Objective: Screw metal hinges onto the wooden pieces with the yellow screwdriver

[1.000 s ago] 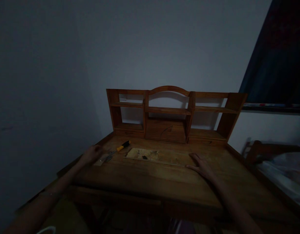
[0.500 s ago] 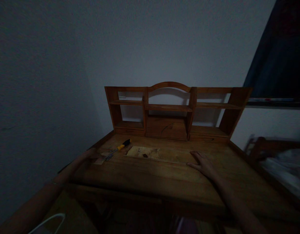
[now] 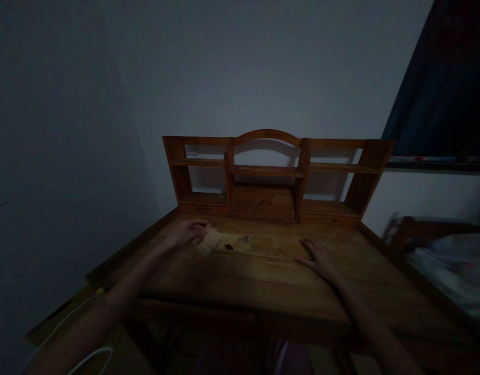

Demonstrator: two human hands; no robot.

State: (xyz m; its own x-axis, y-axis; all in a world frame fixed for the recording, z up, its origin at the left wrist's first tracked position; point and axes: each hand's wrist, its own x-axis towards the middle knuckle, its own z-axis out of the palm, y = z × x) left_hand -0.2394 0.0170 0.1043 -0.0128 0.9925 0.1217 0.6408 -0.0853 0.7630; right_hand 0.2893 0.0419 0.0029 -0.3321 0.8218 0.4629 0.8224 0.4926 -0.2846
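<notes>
My left hand point(image 3: 188, 232) is over the left part of the wooden desk point(image 3: 259, 281), its fingers closed on a thin pale tan piece point(image 3: 209, 240), blurred by motion. Whether the piece is paper or wood I cannot tell. It overlaps the left end of a rough yellowish strip point(image 3: 265, 247) in the desktop, where the surface looks peeled. A small dark patch point(image 3: 228, 247) shows on that strip. My right hand point(image 3: 317, 258) lies flat on the desk at the strip's right end, fingers spread and holding nothing. No screwdriver shows now.
A wooden shelf unit point(image 3: 267, 171) with several compartments stands along the desk's back edge, against a pale wall point(image 3: 263, 62). Raised edging runs down both desk sides. A white cable point(image 3: 103, 350) hangs at lower left. Bedding point(image 3: 451, 265) lies at the right.
My left hand has moved right and away from me, carrying the pale piece to the strip. The yellow-and-black screwdriver seen earlier no longer shows. My right hand stays on the desk.
</notes>
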